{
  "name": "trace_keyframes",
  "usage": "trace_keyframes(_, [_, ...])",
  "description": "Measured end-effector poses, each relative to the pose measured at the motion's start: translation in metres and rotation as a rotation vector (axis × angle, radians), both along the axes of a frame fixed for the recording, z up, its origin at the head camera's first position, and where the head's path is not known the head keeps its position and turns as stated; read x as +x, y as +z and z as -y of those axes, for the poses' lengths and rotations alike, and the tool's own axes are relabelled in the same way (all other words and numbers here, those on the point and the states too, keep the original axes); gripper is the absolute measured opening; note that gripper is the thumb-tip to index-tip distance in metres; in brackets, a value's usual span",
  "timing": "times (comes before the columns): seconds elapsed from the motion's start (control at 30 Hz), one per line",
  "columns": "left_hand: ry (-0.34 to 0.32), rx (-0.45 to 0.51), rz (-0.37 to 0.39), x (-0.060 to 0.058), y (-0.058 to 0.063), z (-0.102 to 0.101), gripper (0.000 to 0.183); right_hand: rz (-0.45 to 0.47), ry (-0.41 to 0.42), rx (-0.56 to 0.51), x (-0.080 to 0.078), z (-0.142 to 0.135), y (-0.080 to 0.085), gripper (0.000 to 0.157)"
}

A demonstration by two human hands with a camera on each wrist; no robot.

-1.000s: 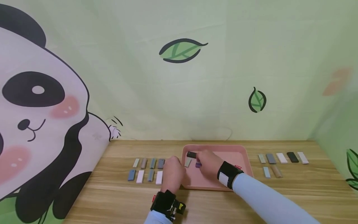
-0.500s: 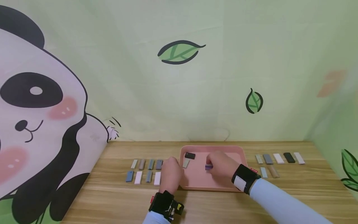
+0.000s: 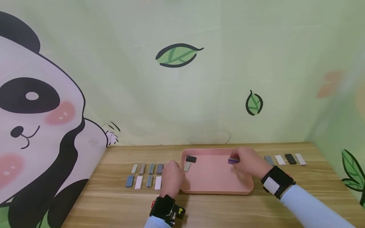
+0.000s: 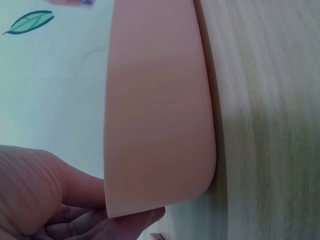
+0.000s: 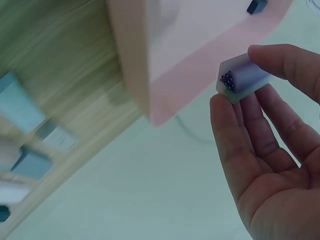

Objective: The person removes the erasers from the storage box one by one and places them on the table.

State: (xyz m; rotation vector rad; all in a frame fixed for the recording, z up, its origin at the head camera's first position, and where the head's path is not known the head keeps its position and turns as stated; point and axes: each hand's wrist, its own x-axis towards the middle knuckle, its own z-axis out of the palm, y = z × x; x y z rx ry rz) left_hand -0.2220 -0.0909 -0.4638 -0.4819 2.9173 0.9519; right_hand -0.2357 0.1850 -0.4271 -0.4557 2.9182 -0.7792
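Note:
My right hand [image 3: 251, 162] pinches a small purple block [image 3: 233, 161] between thumb and fingers, raised above the right part of a pink tray [image 3: 216, 186]. In the right wrist view this block [image 5: 247, 77] shows a dark grape-like print on its end. My left hand [image 3: 172, 178] grips the tray's left side, with the thumb and fingers on its wall [image 4: 155, 120] in the left wrist view. Inside the tray, at the back left, lie a black block [image 3: 191, 159] and a pale grey-green block [image 3: 187, 166].
Left of the tray, several small blocks stand in two rows, among them a blue block [image 3: 129, 181] and a white block [image 3: 138, 182]. More lie to the right, including a black block [image 3: 290, 159]; my right hand and wrist hide some. A printed cloth [image 3: 199, 104] hangs behind the table.
My right hand has carried the purple block rightward from beside the two blocks in the tray, and up. The left hand keeps its hold on the tray. The head view has shifted slightly.

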Motion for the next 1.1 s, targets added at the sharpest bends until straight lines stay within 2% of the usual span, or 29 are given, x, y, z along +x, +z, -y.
trace_keyframes(0.1, [0.003, 0.015, 0.006, 0.001, 0.0, 0.0, 0.007, -0.013, -0.035, -0.012, 0.003, -0.013, 0.003, 0.02])
trace_keyframes(0.27, [-0.007, 0.015, -0.016, 0.001, -0.002, 0.002, 0.006, -0.05, -0.078, -0.04, 0.011, -0.035, 0.016, 0.024])
trace_keyframes(0.4, [-0.01, 0.022, -0.02, 0.001, -0.002, 0.002, 0.006, -0.085, -0.146, -0.053, 0.016, -0.054, 0.023, 0.027])
trace_keyframes(0.53, [-0.006, 0.029, -0.008, 0.001, -0.002, 0.002, 0.006, -0.1, -0.223, -0.053, 0.019, -0.074, 0.023, 0.033])
trace_keyframes(0.7, [-0.011, 0.019, -0.018, 0.001, -0.002, 0.002, 0.007, -0.151, -0.307, -0.035, 0.023, -0.1, 0.012, 0.036])
trace_keyframes(0.83, [-0.024, 0.006, -0.026, 0.001, -0.001, 0.001, 0.008, -0.186, -0.352, -0.013, 0.028, -0.121, -0.003, 0.035])
trace_keyframes(1.1, [-0.015, 0.032, -0.002, 0.002, -0.001, 0.0, 0.006, -0.146, -0.418, 0.028, 0.041, -0.146, -0.03, 0.032])
